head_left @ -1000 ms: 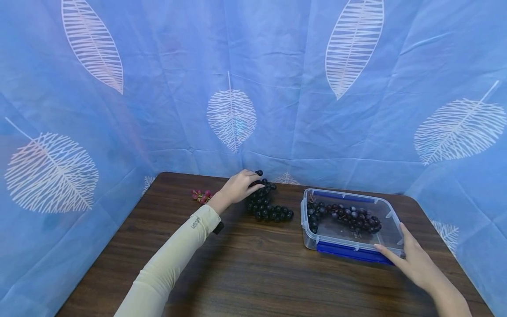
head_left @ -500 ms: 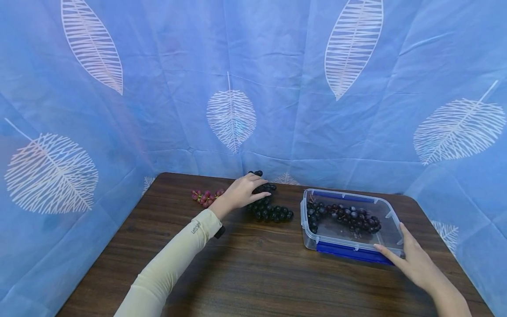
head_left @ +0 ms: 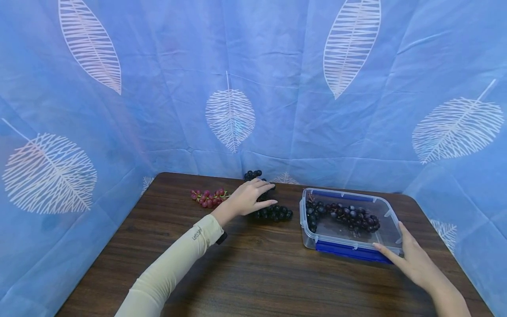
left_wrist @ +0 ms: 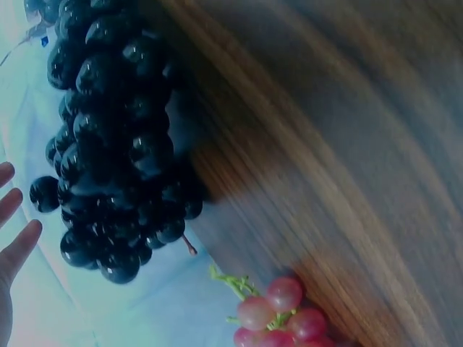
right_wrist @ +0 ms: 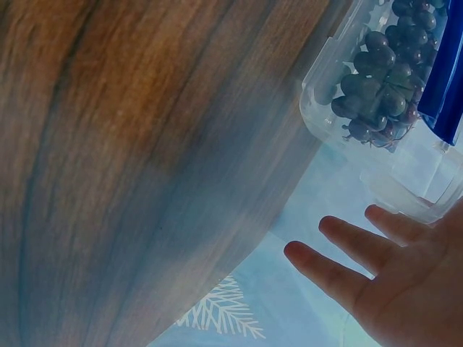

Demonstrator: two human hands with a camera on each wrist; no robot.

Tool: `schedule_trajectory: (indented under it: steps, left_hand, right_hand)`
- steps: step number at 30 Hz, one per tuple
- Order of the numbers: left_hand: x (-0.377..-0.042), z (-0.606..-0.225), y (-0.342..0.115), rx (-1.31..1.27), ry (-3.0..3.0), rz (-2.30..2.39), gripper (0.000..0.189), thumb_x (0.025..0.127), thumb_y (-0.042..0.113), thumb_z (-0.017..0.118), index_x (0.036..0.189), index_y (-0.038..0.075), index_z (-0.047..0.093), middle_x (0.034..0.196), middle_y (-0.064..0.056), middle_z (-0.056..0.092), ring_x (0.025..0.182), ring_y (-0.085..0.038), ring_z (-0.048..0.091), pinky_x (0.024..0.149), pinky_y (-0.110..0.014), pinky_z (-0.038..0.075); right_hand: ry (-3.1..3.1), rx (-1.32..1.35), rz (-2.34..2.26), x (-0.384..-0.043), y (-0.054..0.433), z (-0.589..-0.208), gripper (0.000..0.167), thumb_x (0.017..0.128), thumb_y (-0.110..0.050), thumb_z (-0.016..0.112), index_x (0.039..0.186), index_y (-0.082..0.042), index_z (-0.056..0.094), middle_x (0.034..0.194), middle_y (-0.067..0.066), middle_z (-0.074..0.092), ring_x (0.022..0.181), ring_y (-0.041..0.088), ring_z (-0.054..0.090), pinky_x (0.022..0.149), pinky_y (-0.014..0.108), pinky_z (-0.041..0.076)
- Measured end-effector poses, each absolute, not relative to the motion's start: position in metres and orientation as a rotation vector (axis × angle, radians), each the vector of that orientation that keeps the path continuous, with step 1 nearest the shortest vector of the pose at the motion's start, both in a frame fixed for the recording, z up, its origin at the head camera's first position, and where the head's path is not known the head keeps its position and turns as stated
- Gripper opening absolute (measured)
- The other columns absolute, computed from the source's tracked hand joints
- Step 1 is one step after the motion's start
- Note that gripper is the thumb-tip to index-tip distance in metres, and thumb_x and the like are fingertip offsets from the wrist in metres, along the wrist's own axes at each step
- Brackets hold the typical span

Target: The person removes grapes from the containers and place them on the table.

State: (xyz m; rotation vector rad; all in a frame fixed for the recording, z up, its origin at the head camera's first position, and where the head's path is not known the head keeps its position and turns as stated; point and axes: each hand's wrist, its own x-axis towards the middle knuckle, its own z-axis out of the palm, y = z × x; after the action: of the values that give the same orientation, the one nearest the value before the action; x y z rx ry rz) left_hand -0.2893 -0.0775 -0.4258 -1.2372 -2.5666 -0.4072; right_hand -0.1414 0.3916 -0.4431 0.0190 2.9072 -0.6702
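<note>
My left hand (head_left: 249, 196) is over a bunch of black grapes (head_left: 273, 213), with fingers straight and a little spread. It hides the middle of the bunch in the head view. In the left wrist view its fingertips (left_wrist: 29, 233) stand apart from the black grapes (left_wrist: 108, 137). At the right, my right hand (head_left: 416, 259) rests against the near right corner of a clear plastic container (head_left: 348, 242), thumb along the front and fingers along the side. Those fingers (right_wrist: 347, 246) look straight in the right wrist view. Dark purple grapes (head_left: 354, 218) lie inside the container.
A bunch of red grapes (head_left: 210, 200) with green stems lies left of the black ones. All stand on a dark wooden table (head_left: 253, 273). A blue curtain (head_left: 277, 88) with white leaf prints hangs behind and at both sides.
My left hand has shifted slightly right and nearer, its fingers straightening. More of the red grapes and of the far end of the black bunch show. The right hand and container stay put.
</note>
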Motion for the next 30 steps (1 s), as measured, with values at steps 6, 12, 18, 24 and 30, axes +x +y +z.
schedule_trajectory:
  steps: [6, 12, 18, 24, 30]
  left_hand:
    - [-0.282, -0.426, -0.069, -1.248, -2.606, -0.395, 0.058, 0.109, 0.045, 0.058, 0.154, 0.008, 0.055, 0.150, -0.014, 0.061, 0.142, -0.031, 0.054, 0.123, -0.047, 0.039]
    - [-0.276, -0.427, -0.060, -1.291, -2.590, -0.422, 0.058, 0.109, 0.043, 0.058, 0.154, 0.007, 0.054, 0.150, -0.014, 0.061, 0.142, -0.030, 0.054, 0.121, -0.046, 0.041]
    - [-0.273, -0.428, -0.053, -1.324, -2.572, -0.420, 0.058, 0.109, 0.042, 0.058, 0.154, 0.006, 0.054, 0.150, -0.015, 0.061, 0.141, -0.029, 0.054, 0.121, -0.045, 0.041]
    - [-0.271, -0.428, -0.045, -1.329, -2.559, -0.411, 0.057, 0.109, 0.043, 0.059, 0.154, 0.008, 0.054, 0.150, -0.013, 0.061, 0.141, -0.027, 0.055, 0.121, -0.043, 0.042]
    - [-0.270, -0.426, -0.036, -1.360, -2.522, -0.396, 0.058, 0.109, 0.043, 0.059, 0.154, 0.008, 0.054, 0.149, -0.013, 0.062, 0.140, -0.027, 0.056, 0.121, -0.041, 0.042]
  right_hand:
    - [2.907, 0.022, -0.660, -0.141, 0.390, -0.441, 0.114, 0.108, -0.061, 0.048, 0.156, 0.014, -0.024, 0.155, 0.056, -0.004, 0.132, 0.078, 0.021, 0.100, 0.087, 0.031]
    - [2.913, 0.014, -0.674, -0.140, 0.389, -0.441, 0.114, 0.108, -0.060, 0.049, 0.156, 0.013, -0.024, 0.155, 0.056, -0.004, 0.133, 0.078, 0.020, 0.101, 0.087, 0.029]
    - [2.919, 0.006, -0.690, -0.141, 0.389, -0.442, 0.114, 0.108, -0.059, 0.050, 0.157, 0.013, -0.023, 0.156, 0.055, -0.004, 0.134, 0.078, 0.019, 0.101, 0.088, 0.028]
    - [2.923, 0.000, -0.696, -0.141, 0.389, -0.441, 0.114, 0.107, -0.059, 0.051, 0.157, 0.013, -0.022, 0.156, 0.055, -0.003, 0.134, 0.078, 0.019, 0.102, 0.087, 0.028]
    - [2.918, 0.007, -0.686, -0.141, 0.389, -0.441, 0.114, 0.108, -0.060, 0.050, 0.157, 0.014, -0.022, 0.156, 0.055, -0.003, 0.134, 0.078, 0.021, 0.101, 0.087, 0.029]
